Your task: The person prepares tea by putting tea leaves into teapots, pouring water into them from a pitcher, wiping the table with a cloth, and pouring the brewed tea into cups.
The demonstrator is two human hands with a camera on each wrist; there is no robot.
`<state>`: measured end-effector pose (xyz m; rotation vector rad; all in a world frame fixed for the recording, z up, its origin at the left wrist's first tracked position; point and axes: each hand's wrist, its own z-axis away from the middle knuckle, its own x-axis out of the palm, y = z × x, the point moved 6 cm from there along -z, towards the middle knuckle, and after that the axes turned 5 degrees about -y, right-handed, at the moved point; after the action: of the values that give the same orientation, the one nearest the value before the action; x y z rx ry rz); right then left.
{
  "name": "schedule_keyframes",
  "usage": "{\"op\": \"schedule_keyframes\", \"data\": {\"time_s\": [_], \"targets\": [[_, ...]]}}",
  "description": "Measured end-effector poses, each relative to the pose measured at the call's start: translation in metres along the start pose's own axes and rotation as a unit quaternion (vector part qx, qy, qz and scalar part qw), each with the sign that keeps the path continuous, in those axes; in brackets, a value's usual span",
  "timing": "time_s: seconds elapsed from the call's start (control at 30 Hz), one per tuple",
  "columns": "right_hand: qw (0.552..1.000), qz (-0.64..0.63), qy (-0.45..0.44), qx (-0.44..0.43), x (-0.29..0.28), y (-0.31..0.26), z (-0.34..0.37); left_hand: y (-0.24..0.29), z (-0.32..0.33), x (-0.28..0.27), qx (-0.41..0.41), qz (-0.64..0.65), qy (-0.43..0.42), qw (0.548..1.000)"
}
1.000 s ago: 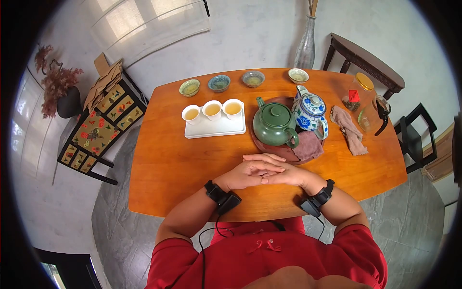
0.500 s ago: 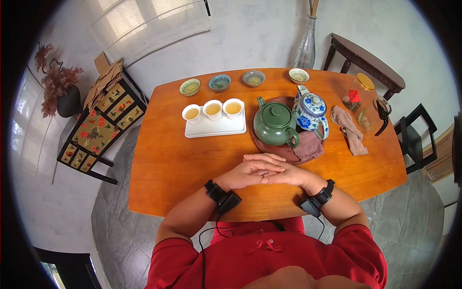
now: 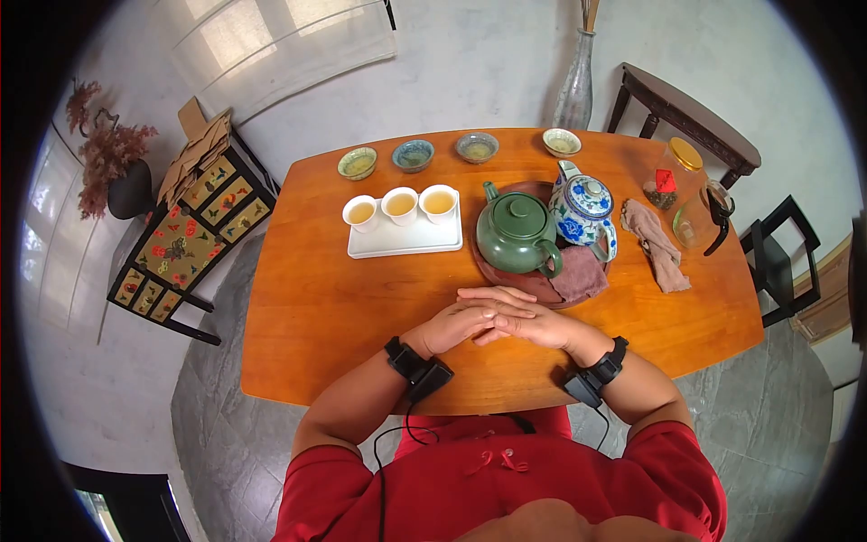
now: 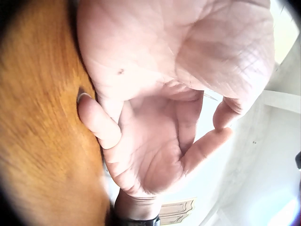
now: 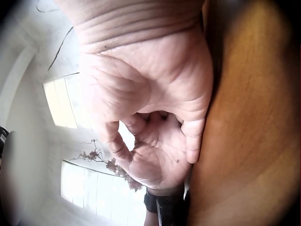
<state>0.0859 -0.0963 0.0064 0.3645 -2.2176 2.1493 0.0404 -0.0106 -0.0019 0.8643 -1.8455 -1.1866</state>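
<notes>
My left hand and right hand rest together at the table's near side, fingers overlapping and loosely bent. Both wrist views show the palms facing each other with a hollow between them and no object inside. Just beyond the hands, a round brown tray bears a green teapot, a blue-and-white floral teapot and a folded mauve cloth. Farther left, three white cups of pale tea, among them a middle cup, stand on a white rectangular tray.
Several small bowls, including a blue bowl, line the far edge of the wooden table. At the right are a crumpled cloth, a yellow-lidded jar and a glass pitcher. A patterned cabinet stands left.
The thumbs and fingers have shifted slightly where the hands overlap, the left thumb now lying farther over the right hand. The teapots, cups and bowls have stayed in place.
</notes>
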Motion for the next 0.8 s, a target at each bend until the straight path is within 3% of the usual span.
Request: {"op": "schedule_keyframes", "data": {"time_s": [0.03,0.17,0.23,0.43,0.63,0.8], "targets": [[1.000,-0.009,-0.006,-0.005,0.000,0.002,0.000,-0.003,0.000,0.001,-0.008,0.047,-0.023,0.999],[0.999,-0.043,0.015,-0.018,0.001,-0.005,0.002,0.001,0.001,0.005,-0.021,0.034,0.005,0.999],[0.999,-0.047,0.017,-0.001,0.001,-0.003,0.002,0.010,0.004,0.008,-0.060,-0.001,0.025,0.998],[1.000,-0.014,0.000,-0.015,-0.001,0.000,0.002,0.033,0.005,0.017,-0.028,-0.147,0.090,0.985],[1.000,-0.008,0.004,0.000,0.007,-0.014,0.002,0.006,0.000,0.005,-0.024,-0.127,-0.003,0.992],[0.999,-0.036,0.002,-0.009,0.000,-0.001,0.003,0.001,0.002,0.002,-0.035,-0.111,0.020,0.993]]}}
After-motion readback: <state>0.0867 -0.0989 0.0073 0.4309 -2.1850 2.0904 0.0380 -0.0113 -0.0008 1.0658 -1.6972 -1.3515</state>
